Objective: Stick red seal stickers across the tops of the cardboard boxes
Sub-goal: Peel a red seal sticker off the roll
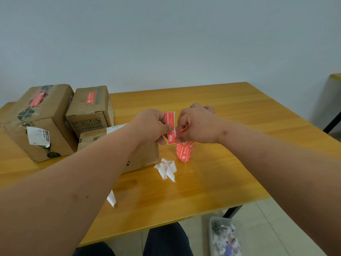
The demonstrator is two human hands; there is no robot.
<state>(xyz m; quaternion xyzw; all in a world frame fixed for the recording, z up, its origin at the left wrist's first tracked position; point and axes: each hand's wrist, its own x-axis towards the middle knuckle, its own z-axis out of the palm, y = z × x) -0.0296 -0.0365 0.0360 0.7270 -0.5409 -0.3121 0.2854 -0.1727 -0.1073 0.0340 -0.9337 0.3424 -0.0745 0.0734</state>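
Above the tabletop's middle, the left hand (151, 126) pinches a red seal sticker (170, 128) while the right hand (195, 124) peels its backing. Peeling slowly, touching only edges, should keep glue clean for the unsealed box (142, 156) below.

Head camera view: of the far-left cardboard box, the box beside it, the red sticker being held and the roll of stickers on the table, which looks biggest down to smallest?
1. Far-left cardboard box
2. Box beside it
3. Held red sticker and sticker roll: look alike, roll partly hidden; unranked.
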